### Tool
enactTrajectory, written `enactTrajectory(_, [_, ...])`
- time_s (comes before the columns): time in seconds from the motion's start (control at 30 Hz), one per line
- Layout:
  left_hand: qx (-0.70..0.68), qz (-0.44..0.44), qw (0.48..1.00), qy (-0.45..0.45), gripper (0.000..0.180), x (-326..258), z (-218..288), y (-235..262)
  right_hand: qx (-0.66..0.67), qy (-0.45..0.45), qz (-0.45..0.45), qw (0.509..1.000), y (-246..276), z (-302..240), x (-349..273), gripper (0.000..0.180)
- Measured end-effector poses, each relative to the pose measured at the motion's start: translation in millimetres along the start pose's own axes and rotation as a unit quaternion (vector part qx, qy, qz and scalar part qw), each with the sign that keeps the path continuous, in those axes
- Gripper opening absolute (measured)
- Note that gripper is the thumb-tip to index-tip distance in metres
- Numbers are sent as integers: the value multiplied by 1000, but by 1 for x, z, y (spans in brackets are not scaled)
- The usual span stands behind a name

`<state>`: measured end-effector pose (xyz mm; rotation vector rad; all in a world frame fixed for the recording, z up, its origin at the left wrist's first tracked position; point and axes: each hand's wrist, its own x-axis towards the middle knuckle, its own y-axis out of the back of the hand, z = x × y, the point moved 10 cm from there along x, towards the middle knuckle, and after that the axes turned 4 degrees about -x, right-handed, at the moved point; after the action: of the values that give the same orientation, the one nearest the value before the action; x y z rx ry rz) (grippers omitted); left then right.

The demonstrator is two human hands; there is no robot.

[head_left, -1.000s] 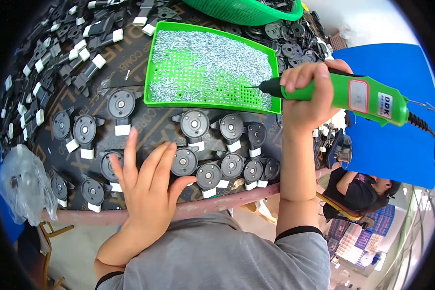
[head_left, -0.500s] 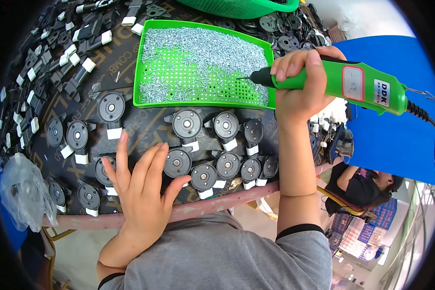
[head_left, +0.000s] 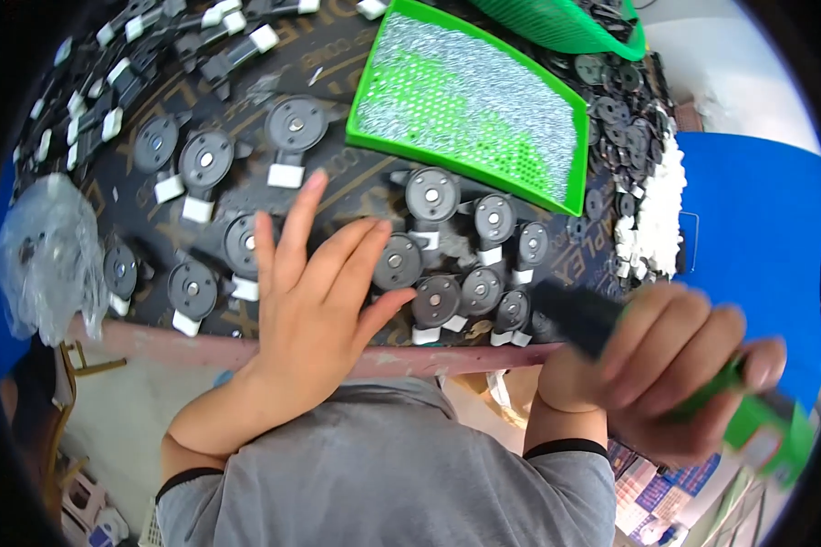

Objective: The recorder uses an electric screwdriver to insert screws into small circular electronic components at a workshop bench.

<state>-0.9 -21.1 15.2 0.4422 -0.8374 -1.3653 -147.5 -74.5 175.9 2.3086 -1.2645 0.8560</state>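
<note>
Spreading wide, the left hand (head_left: 315,305) is palm down over the near middle of the dark table (head_left: 337,68), its fingers apart among the round black parts (head_left: 432,193) with white ends. Its thumb overlaps the rim of one part in view and its little finger lies beside another; whether either presses on them I cannot tell. The parts lie in loose rows, some to the left of this hand and some to its right.

Closed around a green power screwdriver (head_left: 775,438), the right hand (head_left: 675,365) is at the near right, by the pinkish table edge (head_left: 155,345). The tool's black nose points left toward the rightmost round parts; it is blurred, so its tip is hard to make out.

Beyond the parts, right of middle, sits a green tray (head_left: 447,163) of small silver screws (head_left: 483,73), with a green basket (head_left: 566,27) farther off. White pieces (head_left: 661,210) are heaped at the right, beside a blue panel (head_left: 757,201). A clear plastic bag (head_left: 50,260) rests at the near left.
</note>
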Motion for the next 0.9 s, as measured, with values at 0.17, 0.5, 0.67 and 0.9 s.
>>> enactTrajectory(0.17, [37,46,998,-20,52,-3,-1,2,-15,5,-101,995,-52,25,-21,28])
enactTrajectory(0.5, [4,52,998,-29,58,-6,2,4,-5,-38,-109,993,-60,33,-24,28])
enactTrajectory(0.67, [2,51,998,-27,57,-6,1,3,-6,-45,-132,990,-61,33,-24,27])
enactTrajectory(0.9, [9,51,998,-21,54,-4,2,3,-12,-51,-108,993,-57,36,-23,27])
